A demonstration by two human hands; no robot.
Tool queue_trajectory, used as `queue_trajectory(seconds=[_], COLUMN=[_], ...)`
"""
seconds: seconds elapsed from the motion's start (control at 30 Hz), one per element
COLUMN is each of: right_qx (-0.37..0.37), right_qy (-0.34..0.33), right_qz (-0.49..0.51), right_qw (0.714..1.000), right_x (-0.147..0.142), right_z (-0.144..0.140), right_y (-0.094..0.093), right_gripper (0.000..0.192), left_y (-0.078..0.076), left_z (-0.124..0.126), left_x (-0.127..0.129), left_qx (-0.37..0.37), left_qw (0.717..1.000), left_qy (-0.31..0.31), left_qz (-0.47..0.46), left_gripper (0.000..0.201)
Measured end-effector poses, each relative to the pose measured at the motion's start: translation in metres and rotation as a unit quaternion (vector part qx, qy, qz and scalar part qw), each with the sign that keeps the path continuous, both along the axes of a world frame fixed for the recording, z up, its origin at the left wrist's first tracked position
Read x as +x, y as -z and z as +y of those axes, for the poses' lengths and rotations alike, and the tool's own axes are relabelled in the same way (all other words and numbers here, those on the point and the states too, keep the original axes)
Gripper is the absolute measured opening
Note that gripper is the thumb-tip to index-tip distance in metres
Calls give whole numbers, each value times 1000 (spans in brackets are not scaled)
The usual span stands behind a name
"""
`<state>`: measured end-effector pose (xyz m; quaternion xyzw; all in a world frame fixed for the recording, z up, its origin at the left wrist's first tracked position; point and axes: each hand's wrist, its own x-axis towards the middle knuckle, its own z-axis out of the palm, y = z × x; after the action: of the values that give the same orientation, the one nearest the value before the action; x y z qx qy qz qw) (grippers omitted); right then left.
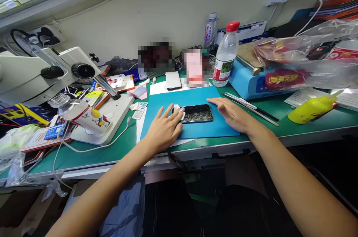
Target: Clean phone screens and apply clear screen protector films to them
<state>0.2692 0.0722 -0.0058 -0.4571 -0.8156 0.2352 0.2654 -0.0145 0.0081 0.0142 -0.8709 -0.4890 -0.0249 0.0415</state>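
Observation:
A black smartphone (197, 113) lies face up on a blue mat (184, 97), light reflecting off its screen. At the phone's left end, my left hand (164, 128) presses a small crumpled white wipe (181, 114) to the glass under its fingertips. Part of the wipe and the phone's left end are hidden by those fingers. My right hand (232, 113) is open over the mat's right part, fingers stretched toward the left, apart from the phone and holding nothing.
On the left stand a microscope (84, 71) and a glass bottle (84, 115) with a white cable (112, 143). Behind the mat are a white phone-like slab (173, 80) and a red-capped water bottle (225, 56). Right: thin tools (251, 107), blue machine (248, 84), yellow squeeze bottle (311, 110).

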Motion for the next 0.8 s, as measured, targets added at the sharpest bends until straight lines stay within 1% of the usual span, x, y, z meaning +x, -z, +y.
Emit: queue_trajectory(seconds=[0.07, 0.13, 0.23, 0.37, 0.47, 0.53, 0.67, 0.73, 0.8], right_qx=[1, 4, 9, 13, 12, 11, 18, 18, 16], right_qy=[-2, -4, -3, -5, -5, -4, -2, -2, -2], right_qz=[-5, -9, -13, -12, -7, -5, 1, 4, 5], right_qw=[1000, 1000, 1000, 1000, 1000, 1000, 1000, 1000, 1000], right_x=[0, -1, -2, -3, -4, -4, -3, -2, -2], right_z=[0, 0, 0, 1, 1, 1, 0, 0, 0], right_y=[0, 0, -1, -3, -3, -4, -2, -1, 0], right_gripper=[93, 95, 97, 98, 99, 98, 94, 92, 91], left_y=[-1, -1, -2, -2, -2, -2, -1, -1, -1], left_z=[-1, 1, 9, 28, 35, 33, 16, 10, 8], left_x=[-9, -8, 6, 26, 33, 34, 24, 19, 19], left_qx=[-13, -19, -21, -31, -26, -17, 8, 11, 4], left_qw=[1000, 1000, 1000, 999, 999, 999, 1000, 1000, 1000], left_qy=[-13, -16, -11, -20, -16, -7, 12, 14, 10], left_qz=[3, -2, -16, -34, -38, -38, -26, -18, -18], left_gripper=[50, 51, 49, 47, 47, 47, 46, 47, 47])
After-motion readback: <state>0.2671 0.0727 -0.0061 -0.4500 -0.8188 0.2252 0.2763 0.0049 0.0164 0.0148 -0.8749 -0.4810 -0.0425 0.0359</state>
